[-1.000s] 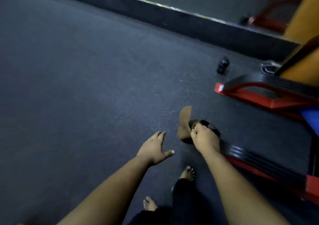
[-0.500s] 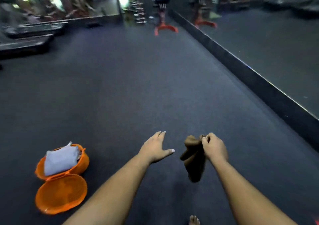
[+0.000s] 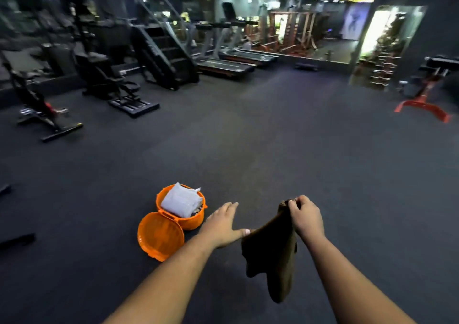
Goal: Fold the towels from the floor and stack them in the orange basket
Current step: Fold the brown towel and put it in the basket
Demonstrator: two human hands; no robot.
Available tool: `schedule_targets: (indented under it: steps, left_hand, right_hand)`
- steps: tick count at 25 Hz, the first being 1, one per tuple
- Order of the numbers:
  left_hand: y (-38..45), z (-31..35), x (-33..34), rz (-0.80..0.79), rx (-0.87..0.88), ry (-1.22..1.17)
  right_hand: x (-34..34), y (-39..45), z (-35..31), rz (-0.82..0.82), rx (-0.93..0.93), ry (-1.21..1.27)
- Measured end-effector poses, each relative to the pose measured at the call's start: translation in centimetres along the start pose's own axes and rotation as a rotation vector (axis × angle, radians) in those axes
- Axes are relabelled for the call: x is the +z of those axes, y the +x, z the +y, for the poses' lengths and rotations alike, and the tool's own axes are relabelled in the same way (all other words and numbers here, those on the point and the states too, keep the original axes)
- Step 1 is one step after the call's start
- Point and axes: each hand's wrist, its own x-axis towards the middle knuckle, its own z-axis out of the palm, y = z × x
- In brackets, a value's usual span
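Brown and limp, a small cloth towel [image 3: 272, 254] hangs in the air from the right hand [image 3: 306, 218], whose curled fingers pinch its top corner. The cloth drops down in loose folds between the two forearms, clear of the dark rubber gym floor [image 3: 273, 137]. The left hand [image 3: 222, 224] is spread flat with straight fingers, palm down, holding nothing; its thumb tip reaches toward the towel's upper edge and seems to touch it, though the dim light leaves that uncertain. Just beyond and left of that hand, a round orange plastic basket [image 3: 196, 220] sits on the floor with a folded pale grey towel [image 3: 181, 200] inside, rising above the rim. Its round orange lid [image 3: 160, 236] lies open on the floor, joined to the basket's near side. Black exercise machines [image 3: 119, 85] and treadmills [image 3: 223, 66] line the far side, and a red-footed bench [image 3: 427, 100] stands at the right.
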Motion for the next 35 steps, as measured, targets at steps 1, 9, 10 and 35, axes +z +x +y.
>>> schedule_targets:
  steps: [1, 9, 10, 35]
  left_hand:
    - [0.6, -0.9, -0.4, 0.006, -0.037, -0.011]
    - [10.7, -8.4, -3.7, 0.048, -0.209, -0.055]
    - [12.3, -9.5, -4.2, 0.055, -0.229, -0.069]
    - [47.1, -13.6, -13.6, 0.261, -0.787, -0.231]
  right_hand:
    - [0.9, 1.5, -1.2, -0.036, -0.026, -0.003]
    - [10.6, 14.2, -8.6, -0.264, -0.179, -0.166]
    - [11.9, 15.9, -9.5, -0.291, -0.201, -0.21]
    - [25.2, 58.9, -27.7, -0.662, -0.983, -0.439]
